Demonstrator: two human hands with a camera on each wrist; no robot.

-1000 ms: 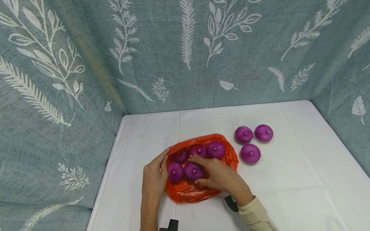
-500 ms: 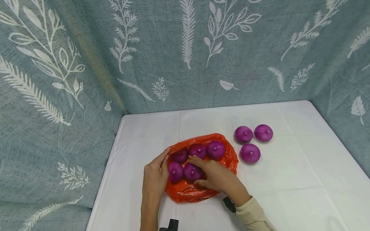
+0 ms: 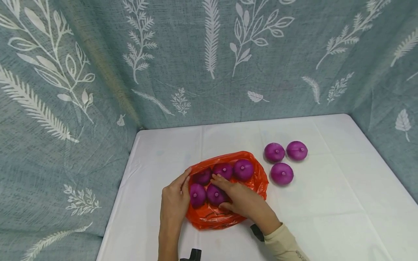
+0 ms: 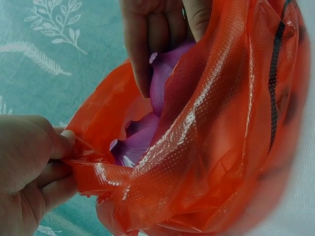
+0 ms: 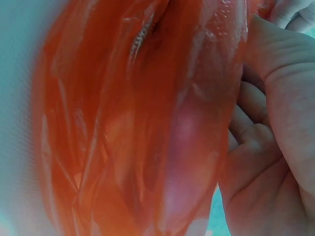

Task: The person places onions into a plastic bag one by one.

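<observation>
1. The right hand (image 3: 245,201) and the gripped onion (image 3: 216,195) sit slightly further left than a second ago.
2. A white table (image 3: 330,192) bears the red plastic bag (image 3: 213,221), its mouth open.
3. The left hand (image 3: 176,201) pinches the bag's left rim.
4. The right hand's thumb and fingers clamp round that onion inside the bag's near part.
5. Four other onions (image 3: 244,169) lie in the bag; three loose onions (image 3: 282,174) rest on the table, to its right.

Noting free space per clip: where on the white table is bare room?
Bare: the white-covered table right of three loose round purple onions, and left of the left hand. Crowded: the mouth of the red plastic bag, with five onions and the right hand.
</observation>
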